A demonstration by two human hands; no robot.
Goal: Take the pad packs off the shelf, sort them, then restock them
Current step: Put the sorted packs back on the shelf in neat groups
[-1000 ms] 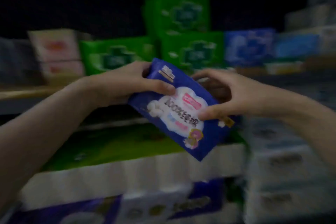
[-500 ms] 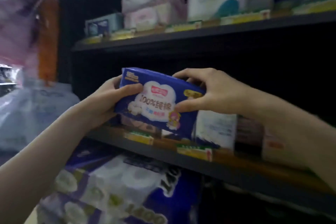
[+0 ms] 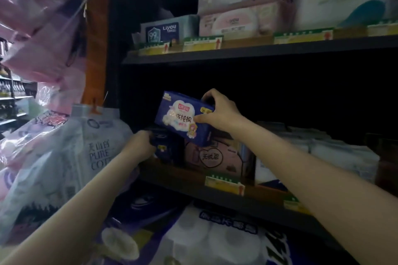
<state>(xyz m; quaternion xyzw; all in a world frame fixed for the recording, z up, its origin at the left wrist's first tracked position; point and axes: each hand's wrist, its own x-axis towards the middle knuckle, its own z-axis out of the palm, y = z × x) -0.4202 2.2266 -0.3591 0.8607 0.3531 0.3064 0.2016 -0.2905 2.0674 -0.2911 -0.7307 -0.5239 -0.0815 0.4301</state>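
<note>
— Blue plastic pad pack with white cloud print (image 3: 183, 119): where is it?
— Head view: my right hand (image 3: 217, 112) pinches its right end, tilted, above the dark shelf (image 3: 193, 187).
— Left?
— My left hand (image 3: 141, 143), below that grip, clasps a dark blue pack (image 3: 164, 146) standing beside a pink pack (image 3: 213, 157).

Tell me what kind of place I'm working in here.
Most likely a shop aisle for paper and hygiene goods: price tags line the shelf edge, packaged tissue packs sit above, and toilet-roll multipacks are stacked below.
</note>
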